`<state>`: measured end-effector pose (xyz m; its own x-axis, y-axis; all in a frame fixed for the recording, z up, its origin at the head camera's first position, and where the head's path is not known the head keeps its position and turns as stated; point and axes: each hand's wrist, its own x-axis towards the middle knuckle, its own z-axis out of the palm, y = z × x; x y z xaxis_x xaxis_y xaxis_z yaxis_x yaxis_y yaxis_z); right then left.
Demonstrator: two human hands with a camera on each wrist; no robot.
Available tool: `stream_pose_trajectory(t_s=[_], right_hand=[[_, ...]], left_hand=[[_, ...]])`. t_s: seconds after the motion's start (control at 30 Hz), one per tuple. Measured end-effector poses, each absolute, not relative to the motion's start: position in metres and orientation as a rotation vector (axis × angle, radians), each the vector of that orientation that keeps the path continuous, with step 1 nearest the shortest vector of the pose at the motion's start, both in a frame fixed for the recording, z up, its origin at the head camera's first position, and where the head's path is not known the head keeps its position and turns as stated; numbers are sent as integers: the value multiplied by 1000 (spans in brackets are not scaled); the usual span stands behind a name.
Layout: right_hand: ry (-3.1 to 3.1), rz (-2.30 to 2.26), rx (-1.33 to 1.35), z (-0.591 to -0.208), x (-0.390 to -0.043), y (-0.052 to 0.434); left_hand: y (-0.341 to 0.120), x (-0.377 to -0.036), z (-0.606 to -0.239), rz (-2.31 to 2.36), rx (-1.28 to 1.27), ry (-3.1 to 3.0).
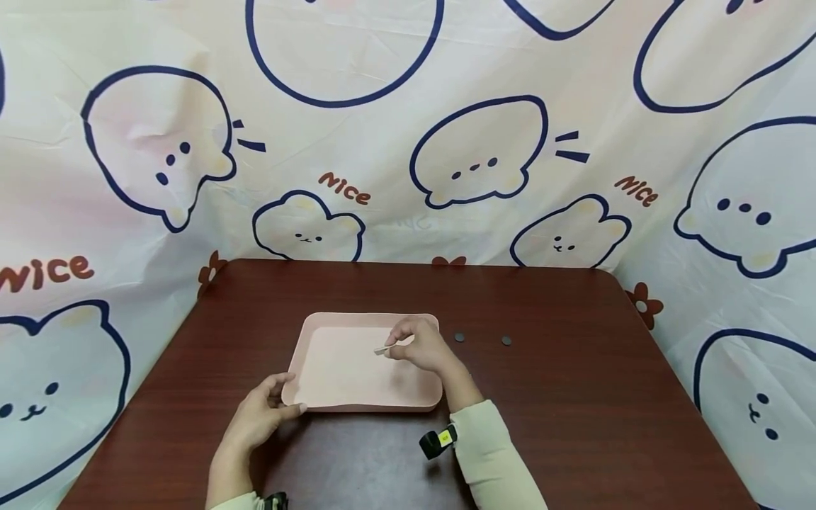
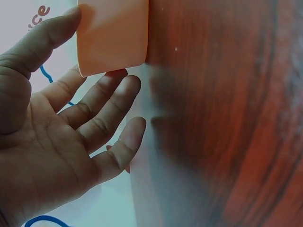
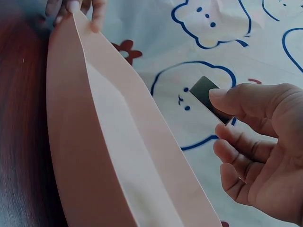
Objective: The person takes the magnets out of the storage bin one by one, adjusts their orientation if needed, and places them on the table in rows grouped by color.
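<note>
A shallow pink tray (image 1: 344,361) lies on the table. My left hand (image 1: 258,418) holds its near left corner, thumb on the front edge and fingers at the left side. In the left wrist view the thumb and fingertips of the left hand (image 2: 71,104) touch opposite sides of the tray's end (image 2: 113,38). Above the tray, my right hand (image 1: 421,347) pinches a small, flat rectangular piece (image 1: 381,350) between thumb and fingers. That piece (image 3: 204,94) looks dark and smooth in the right wrist view, with a thin pale edge; its kind cannot be told.
Two small dark round discs, a nearer-to-tray disc (image 1: 459,338) and a farther disc (image 1: 506,341), lie on the brown table (image 1: 574,397) right of the tray. A cartoon-printed cloth (image 1: 395,156) hangs behind and along both sides.
</note>
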<state>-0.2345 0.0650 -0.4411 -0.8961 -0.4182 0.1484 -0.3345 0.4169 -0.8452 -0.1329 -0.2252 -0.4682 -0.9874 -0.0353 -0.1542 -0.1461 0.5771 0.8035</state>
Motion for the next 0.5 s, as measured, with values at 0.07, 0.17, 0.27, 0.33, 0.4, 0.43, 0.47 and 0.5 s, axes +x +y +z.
stream_pose_trajectory(t_s=[0.07,0.17,0.27,0.33,0.4,0.43,0.47,0.5], right_hand=[[2570,-1508,-675,-441,-234,71],[2586,-1513,-654,-442,-233,80],[2605,-1509,-633,-443,-232,89],[2615,-1515,-619,-443,-231,94],[2628,-1520,-605,-443,-230,99],[2633,-1527,-595,-443,-230,102],[2631,-1535,-583,-443,-229,105],[2629,-1544,-572,-443,-229,108]], left_hand=[[-225,-132,-468,1374,-162,2683],[-226,-132,-467,1374,-165,2683],[-225,-132,-467,1385,-158,2683],[-224,-133,-467,1390,-156,2687],[-224,-133,-467,1386,-147,2694],[-224,-133,-467,1382,-146,2697],[-225,-134,-467,1375,-141,2702],[-225,-133,-467,1368,-145,2703]])
